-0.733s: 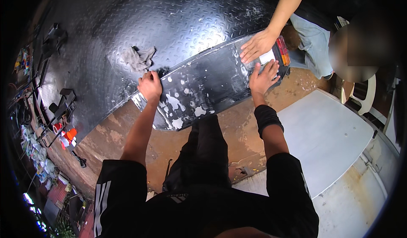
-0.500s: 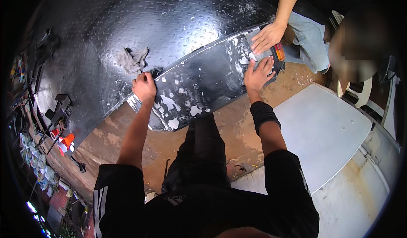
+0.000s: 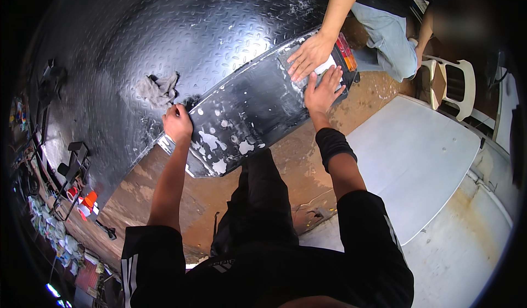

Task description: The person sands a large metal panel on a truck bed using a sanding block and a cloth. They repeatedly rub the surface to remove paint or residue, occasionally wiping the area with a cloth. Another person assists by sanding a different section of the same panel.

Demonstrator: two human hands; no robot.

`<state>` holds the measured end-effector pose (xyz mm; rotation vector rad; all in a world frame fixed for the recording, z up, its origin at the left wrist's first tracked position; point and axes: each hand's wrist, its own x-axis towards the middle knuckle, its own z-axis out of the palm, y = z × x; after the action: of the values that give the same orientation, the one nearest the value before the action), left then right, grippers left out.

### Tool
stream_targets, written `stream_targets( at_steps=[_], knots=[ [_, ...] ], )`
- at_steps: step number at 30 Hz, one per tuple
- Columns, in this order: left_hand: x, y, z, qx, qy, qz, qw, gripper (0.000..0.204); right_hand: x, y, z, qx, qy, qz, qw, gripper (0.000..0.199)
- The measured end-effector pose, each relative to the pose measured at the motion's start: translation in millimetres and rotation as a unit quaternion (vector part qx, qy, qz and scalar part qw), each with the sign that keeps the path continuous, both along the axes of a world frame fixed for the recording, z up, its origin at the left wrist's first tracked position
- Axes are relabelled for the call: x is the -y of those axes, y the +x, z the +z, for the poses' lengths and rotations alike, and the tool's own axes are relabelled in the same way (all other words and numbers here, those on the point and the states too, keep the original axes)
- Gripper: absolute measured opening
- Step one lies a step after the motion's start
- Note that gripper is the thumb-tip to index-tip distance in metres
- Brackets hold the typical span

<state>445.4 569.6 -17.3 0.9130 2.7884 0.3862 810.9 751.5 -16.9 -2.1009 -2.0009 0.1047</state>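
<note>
A long black vehicle body panel (image 3: 258,110), blotched with white patches, lies across the patterned dark floor mat and over my leg. My left hand (image 3: 178,124) is closed around its upper edge near the left end. Flat on the panel's right part rests my right hand (image 3: 324,93), fingers spread. Just beyond it, another person's hand (image 3: 312,56) lies flat on a thin greyish piece on the panel; its kind is mostly hidden. A white patch shows between these two hands. At the right end sits a red and orange tail light (image 3: 346,52).
A crumpled grey rag (image 3: 157,90) lies on the black diamond-patterned mat (image 3: 132,39) beyond my left hand. To the right are a light grey board (image 3: 411,160) and a cream plastic chair (image 3: 464,88). The other person's jeans-clad leg (image 3: 387,39) is beside the tail light.
The other person's hand has slid leftward along the panel, and a white patch now shows beside it. My hands keep their places on the panel; the whole view has turned slightly.
</note>
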Motion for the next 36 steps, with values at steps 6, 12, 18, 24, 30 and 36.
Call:
stream_targets(
  at_steps=[6, 12, 18, 24, 30, 36],
  knots=[
    [0.4, -0.8, -2.3, 0.004, -0.006, 0.01, 1.0, 0.041, 0.2, 1.4, -1.1, 0.005, -0.009, -0.001, 1.0, 0.078],
    [1.6, -1.5, -3.7, -0.001, -0.005, 0.008, 1.0, 0.042, -1.0, 1.5, 1.0, -0.009, -0.022, -0.003, 1.0, 0.082],
    [1.7, -0.2, -4.3, -0.013, 0.005, 0.006, 1.0, 0.041, -1.0, 2.1, 1.7, -0.012, -0.023, -0.001, 1.0, 0.082],
    [3.4, -4.6, -8.0, -0.016, 0.007, 0.004, 1.0, 0.04, 0.3, -0.8, 2.6, -0.012, -0.024, 0.0, 1.0, 0.083],
    [7.4, -5.7, -12.9, -0.02, 0.045, -0.02, 0.999, 0.037, 6.8, 1.3, 0.1, -0.003, -0.014, 0.01, 1.0, 0.084],
    [2.8, 3.4, 1.4, 0.002, 0.046, -0.013, 0.999, 0.036, -1.1, 3.8, 13.6, 0.0, -0.017, 0.001, 1.0, 0.084]
  ],
)
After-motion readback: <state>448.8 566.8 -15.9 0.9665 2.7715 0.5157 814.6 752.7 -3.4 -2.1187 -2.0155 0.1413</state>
